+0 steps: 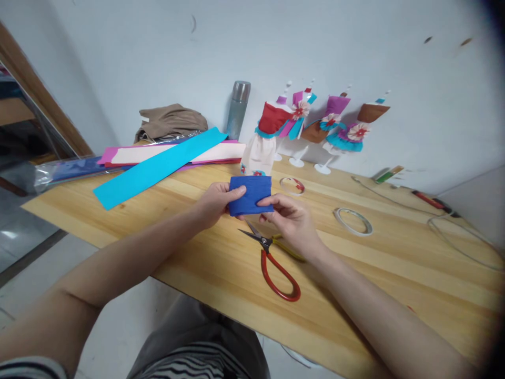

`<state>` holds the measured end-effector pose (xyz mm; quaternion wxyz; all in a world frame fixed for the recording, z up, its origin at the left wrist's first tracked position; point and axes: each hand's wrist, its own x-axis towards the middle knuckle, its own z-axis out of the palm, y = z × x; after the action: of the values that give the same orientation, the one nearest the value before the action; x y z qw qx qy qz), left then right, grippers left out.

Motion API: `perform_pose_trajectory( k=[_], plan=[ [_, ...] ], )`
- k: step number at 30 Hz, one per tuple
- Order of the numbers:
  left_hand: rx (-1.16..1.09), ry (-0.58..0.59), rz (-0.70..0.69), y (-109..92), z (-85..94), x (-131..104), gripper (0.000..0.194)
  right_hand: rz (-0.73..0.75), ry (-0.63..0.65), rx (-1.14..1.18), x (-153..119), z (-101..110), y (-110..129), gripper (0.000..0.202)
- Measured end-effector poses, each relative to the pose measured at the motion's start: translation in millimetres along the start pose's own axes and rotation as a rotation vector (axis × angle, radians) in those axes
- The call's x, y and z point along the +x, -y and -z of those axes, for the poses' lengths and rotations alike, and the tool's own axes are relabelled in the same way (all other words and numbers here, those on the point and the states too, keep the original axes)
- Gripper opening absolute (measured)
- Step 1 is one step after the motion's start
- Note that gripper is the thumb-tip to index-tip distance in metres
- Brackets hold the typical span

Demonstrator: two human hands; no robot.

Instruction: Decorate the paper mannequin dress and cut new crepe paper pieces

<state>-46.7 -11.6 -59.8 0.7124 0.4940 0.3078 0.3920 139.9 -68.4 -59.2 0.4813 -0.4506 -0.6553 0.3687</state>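
Note:
A folded piece of blue crepe paper (251, 195) is held up between my two hands, just above the wooden table. My left hand (219, 202) grips its left edge, thumb on the front face. At the lower right corner, my right hand (290, 216) pinches it between thumb and fingers. Below the paper lie scissors (279, 279) with one red and one yellow handle, their blades apart; my right hand hides part of the yellow handle. Right behind the paper, a small doll-sized dress with a red top (272, 118) and pale skirt stands upright.
Crepe strips, the top one turquoise (158, 169), lie at the left near brown cloth (173, 122). A metal flask (239, 110) stands by the wall. Other small dresses (347, 138) stand at the back. Tape rolls (353, 221), a cable (398, 196) and a red-black tool (434, 202) lie right.

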Motion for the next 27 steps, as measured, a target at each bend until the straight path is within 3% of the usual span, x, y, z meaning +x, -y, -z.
perform_pose_trajectory(
  k=[11, 15, 17, 19, 22, 25, 27],
  plan=[
    [0.026, -0.004, -0.018, 0, 0.4, 1, 0.053, -0.041, -0.039, 0.018, 2, 8, -3, 0.026],
    [0.088, 0.005, -0.033, -3, -1.2, -3, 0.054, 0.065, -0.170, 0.134, 4, 13, 1, 0.030],
    [0.121, 0.042, -0.029, -5, -2.8, -6, 0.052, 0.038, -0.207, 0.167, 6, 13, 3, 0.038],
    [0.133, 0.088, -0.014, -7, -4.2, -8, 0.051, -0.048, -0.168, 0.154, 7, 11, 5, 0.045],
    [0.119, 0.129, 0.010, -9, -4.2, -10, 0.049, -0.145, -0.137, 0.104, 9, 9, 6, 0.038],
    [0.128, 0.093, 0.011, -8, 0.2, -7, 0.046, -0.168, -0.135, 0.054, 11, 16, 11, 0.039],
    [0.132, 0.054, 0.008, -7, 4.9, -3, 0.045, -0.194, -0.040, -0.067, 12, 24, 19, 0.037]
  ],
)
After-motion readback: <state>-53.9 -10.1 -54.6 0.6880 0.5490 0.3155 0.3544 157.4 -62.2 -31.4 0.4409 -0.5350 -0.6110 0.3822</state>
